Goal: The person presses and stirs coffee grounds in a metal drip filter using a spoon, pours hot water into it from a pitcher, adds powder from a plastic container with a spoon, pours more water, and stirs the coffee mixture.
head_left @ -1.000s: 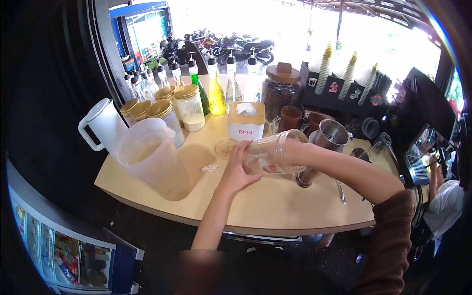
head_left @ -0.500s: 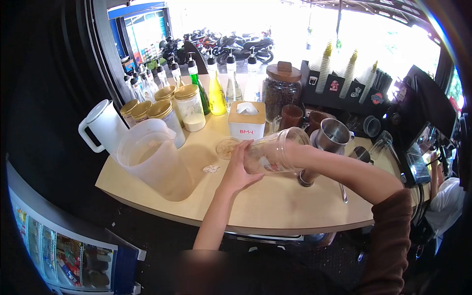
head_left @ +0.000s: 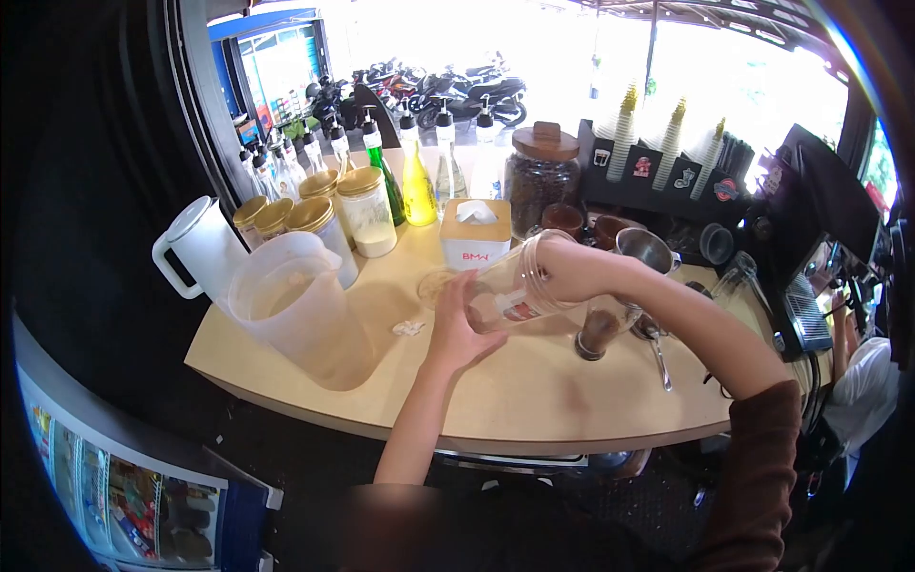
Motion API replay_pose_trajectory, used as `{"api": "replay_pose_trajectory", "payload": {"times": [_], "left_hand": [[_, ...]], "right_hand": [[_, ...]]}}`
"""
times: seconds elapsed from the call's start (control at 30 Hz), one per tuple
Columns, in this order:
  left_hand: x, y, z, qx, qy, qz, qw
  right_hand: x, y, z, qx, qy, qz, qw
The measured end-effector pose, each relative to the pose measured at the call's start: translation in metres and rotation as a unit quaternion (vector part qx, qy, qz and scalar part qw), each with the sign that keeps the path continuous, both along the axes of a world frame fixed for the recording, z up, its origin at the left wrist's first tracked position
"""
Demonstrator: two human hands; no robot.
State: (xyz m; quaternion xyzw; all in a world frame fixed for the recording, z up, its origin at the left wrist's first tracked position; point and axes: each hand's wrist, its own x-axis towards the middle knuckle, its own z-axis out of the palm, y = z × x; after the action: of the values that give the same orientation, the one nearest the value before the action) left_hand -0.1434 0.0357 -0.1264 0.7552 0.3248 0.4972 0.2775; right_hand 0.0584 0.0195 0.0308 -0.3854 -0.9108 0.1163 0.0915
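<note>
My left hand (head_left: 456, 324) is closed round the base end of a clear jar (head_left: 496, 286), which is tilted over the table with its mouth toward the right. A red and white patch shows on the jar's side. My right hand (head_left: 567, 270) reaches into the mouth; its fingers are blurred behind the wall, so what they hold is unclear. Behind my left hand lies a round clear lid (head_left: 437, 286). A crumpled tissue (head_left: 409, 328) rests to its left. Right of the jar stands a clear container with brown contents (head_left: 599, 334), near a spoon (head_left: 661, 362).
A frosted pitcher (head_left: 305, 315) and a white jug (head_left: 202, 250) stand at left, by gold-lidded jars (head_left: 367, 214). Behind are pump bottles (head_left: 417, 186), a tissue box (head_left: 476, 238) and a wooden-lidded jar (head_left: 543, 181). A metal pitcher (head_left: 645, 250) stands right. Another person (head_left: 863, 381) is far right.
The jar's mouth end has swung up and left, turning its red and white patch into clearer view. My right hand has moved with it, still inside the mouth.
</note>
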Motion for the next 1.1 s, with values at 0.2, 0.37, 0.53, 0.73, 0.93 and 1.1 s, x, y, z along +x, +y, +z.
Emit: {"api": "replay_pose_trajectory", "payload": {"times": [0.2,0.37,0.53,0.73,0.93,1.1], "left_hand": [[-0.001,-0.002,0.003,0.031,0.010,0.070,0.997],[0.001,-0.007,0.010,0.056,-0.029,0.113,0.992],[0.003,-0.006,0.005,0.036,-0.042,0.116,0.992],[0.004,-0.008,0.000,-0.009,-0.030,0.128,0.991],[0.006,-0.002,-0.011,-0.056,-0.009,0.075,0.996],[0.016,-0.008,-0.002,-0.044,-0.002,0.033,0.998]], "right_hand": [[-0.007,-0.029,0.058,-0.067,0.049,-0.097,0.992],[0.001,-0.037,0.083,-0.041,0.046,-0.114,0.992],[0.020,-0.039,0.087,-0.031,0.106,-0.118,0.987],[0.055,-0.050,0.088,-0.024,0.165,-0.123,0.978],[0.090,-0.086,0.091,-0.016,0.235,-0.196,0.952],[0.129,-0.115,0.081,0.089,0.223,-0.198,0.950]]}}
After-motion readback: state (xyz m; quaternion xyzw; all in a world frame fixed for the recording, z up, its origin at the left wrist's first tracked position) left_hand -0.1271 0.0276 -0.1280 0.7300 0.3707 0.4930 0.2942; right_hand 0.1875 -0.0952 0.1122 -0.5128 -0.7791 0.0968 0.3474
